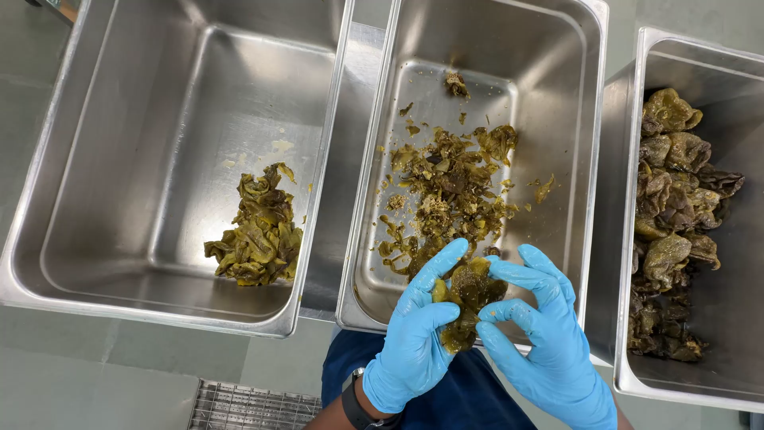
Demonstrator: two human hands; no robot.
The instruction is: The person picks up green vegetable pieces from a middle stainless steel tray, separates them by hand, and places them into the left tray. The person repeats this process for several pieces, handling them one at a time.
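Blue-gloved hands are holding one soft, wet, olive-green pepper [468,301] over the near rim of the middle pan [374,183]. The left hand [418,334] is pinching its left side between thumb and fingers, and the right hand [541,334] is pinching its right side, so both grips are closed narrow on the pepper.

In my judgement, the slippery flesh could be tearing unevenly or sliding from the wet gloves. As it is hanging partly outside the middle pan's near rim, a loose piece or drip could be falling on the dark blue apron [469,394] below instead of into the pan.

Counting: three steel pans and two gloved hands. Left of the middle pan, a small heap of green strips [259,231] is lying; inside the middle pan, scattered scraps and seeds [450,187]; right of it, a pile of whole peppers [672,215], too many for counting exactly. One dark watch [356,406] is sitting on the left wrist.
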